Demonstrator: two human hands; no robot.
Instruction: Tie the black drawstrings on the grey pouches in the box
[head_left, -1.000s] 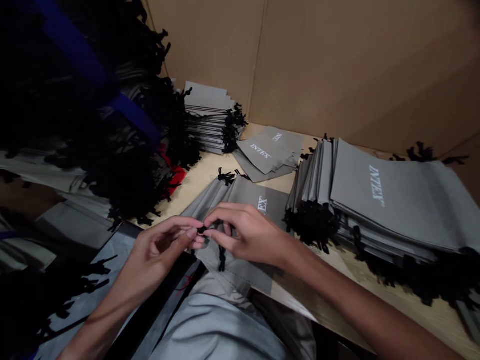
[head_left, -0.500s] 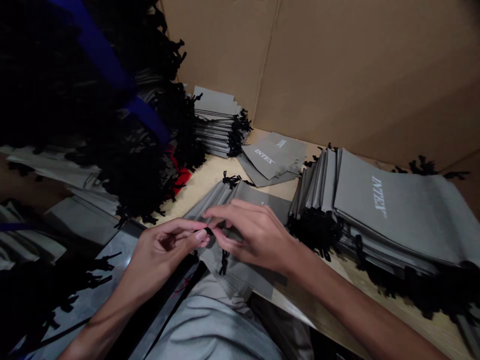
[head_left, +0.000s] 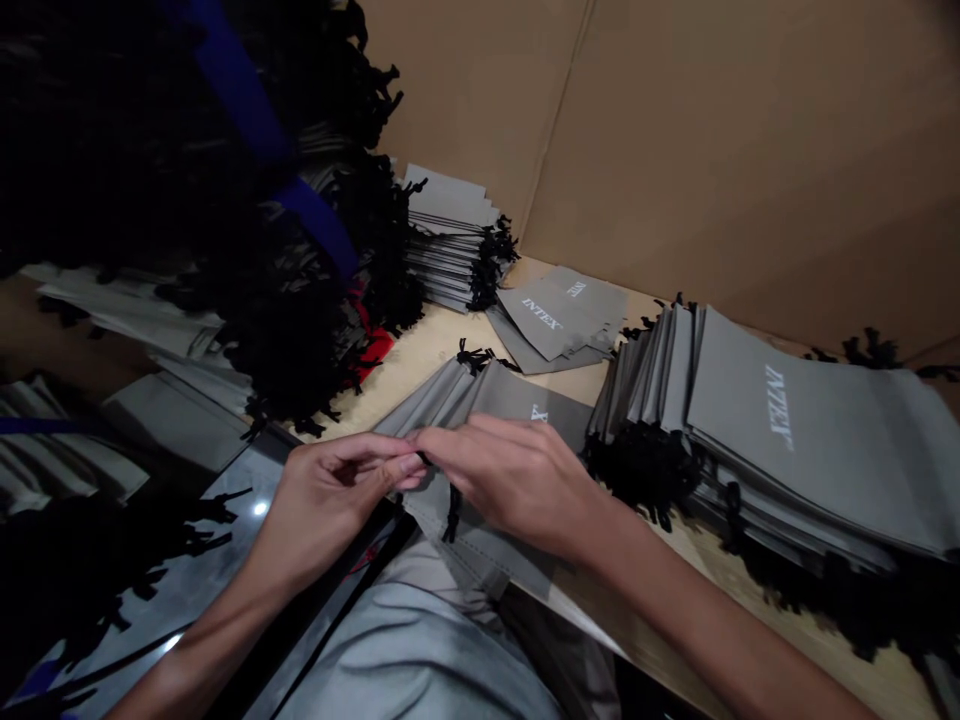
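Bare L hand (head_left: 330, 505): palm turned inward, fingers curled, thumb on top. Bare R hand (head_left: 517, 490): palm down, fingers extended toward L hand, tips meeting L thumb tip in pinch. Bare L forearm (head_left: 191, 640), bare R forearm (head_left: 712, 620): angled in from lower corners.

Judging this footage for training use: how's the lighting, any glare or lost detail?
Head view: the black drawstrings at left sink into shadow; a small glare spot shows on the glossy dark surface near the left hand; the INTEX print stays sharp.
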